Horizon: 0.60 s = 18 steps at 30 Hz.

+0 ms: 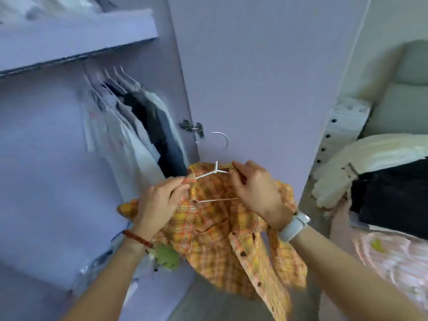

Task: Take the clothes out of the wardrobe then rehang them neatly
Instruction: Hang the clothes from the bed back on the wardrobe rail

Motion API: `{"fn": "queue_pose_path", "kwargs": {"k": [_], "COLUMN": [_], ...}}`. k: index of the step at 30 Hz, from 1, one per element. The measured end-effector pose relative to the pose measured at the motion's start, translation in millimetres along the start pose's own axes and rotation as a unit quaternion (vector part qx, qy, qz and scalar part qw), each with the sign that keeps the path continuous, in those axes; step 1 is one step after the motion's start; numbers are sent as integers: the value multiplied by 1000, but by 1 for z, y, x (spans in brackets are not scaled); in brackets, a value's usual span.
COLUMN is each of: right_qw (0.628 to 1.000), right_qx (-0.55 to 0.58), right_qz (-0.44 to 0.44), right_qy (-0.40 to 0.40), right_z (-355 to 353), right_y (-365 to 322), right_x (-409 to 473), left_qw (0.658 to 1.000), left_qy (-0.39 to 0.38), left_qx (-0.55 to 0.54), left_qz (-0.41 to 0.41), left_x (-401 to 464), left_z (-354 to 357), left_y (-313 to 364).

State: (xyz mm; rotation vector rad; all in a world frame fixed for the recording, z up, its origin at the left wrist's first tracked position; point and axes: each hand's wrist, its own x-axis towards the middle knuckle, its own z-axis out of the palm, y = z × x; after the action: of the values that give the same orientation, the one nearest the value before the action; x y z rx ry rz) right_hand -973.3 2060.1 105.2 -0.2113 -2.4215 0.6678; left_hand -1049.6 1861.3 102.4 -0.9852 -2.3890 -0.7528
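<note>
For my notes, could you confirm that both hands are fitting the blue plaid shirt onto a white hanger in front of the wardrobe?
Not quite: the plaid shirt is orange and yellow, not blue. The head view shows the left hand and right hand fitting it onto the white hanger.

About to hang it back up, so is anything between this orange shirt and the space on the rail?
Nothing visible blocks it. The shirt on its hanger faces open space left of the hanging clothes; the rail itself is hidden.
</note>
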Motion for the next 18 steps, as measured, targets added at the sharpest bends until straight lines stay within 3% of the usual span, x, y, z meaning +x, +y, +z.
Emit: {"fn": "queue_pose_path", "kwargs": {"k": [5, 9, 11, 15, 18], "right_qw": [991, 974, 958, 932, 922], "right_qx": [43, 9, -3, -14, -16], "right_qz": [-126, -219, -283, -363, -387], "right_qy": [4, -65, -48, -12, 3], "right_z": [15, 27, 30, 40, 57], "right_y": [-39, -46, -52, -69, -77], "right_x": [39, 78, 94, 119, 134], "left_qw": [995, 984, 980, 977, 963], "left_qy": [63, 130, 132, 115, 178], "left_qx": [30, 49, 60, -22, -67], "left_qz": [-68, -112, -135, -176, -190], "left_x": [1, 12, 19, 30, 32], "left_z": [-70, -109, -122, -132, -139], "left_y": [-53, -82, -97, -117, -125]}}
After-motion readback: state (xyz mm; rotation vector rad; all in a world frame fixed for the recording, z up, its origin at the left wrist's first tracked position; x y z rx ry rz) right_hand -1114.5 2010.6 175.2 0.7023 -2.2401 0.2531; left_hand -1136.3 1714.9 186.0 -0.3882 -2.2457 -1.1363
